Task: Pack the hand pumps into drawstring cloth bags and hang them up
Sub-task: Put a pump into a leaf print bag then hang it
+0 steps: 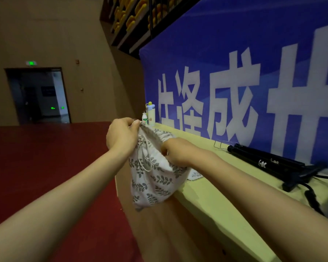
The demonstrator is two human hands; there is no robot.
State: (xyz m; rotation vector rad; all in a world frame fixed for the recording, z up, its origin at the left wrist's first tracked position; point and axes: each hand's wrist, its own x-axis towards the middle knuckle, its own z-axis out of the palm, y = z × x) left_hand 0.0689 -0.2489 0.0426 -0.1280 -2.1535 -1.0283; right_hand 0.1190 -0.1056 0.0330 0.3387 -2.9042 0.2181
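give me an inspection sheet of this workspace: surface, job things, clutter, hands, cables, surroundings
surface: pale yellow ledge below a blue banner
job's things: leaf-print drawstring bag held at the ledge's edge, contents hidden; second cloth lies on the ledge behind it
clutter: small white bottle and tall bottle at the far end; black folded rods, pump or stand cannot tell; wire piece
hands: left hand pinches the bag's top; right hand grips its rim
cables: black cable on the ledge
surroundings: red floor, open doorway, green exit sign

Dim, warm indoor light, soft overall blur (wide-angle bending at edges), brighter doorway (45, 95) at left.
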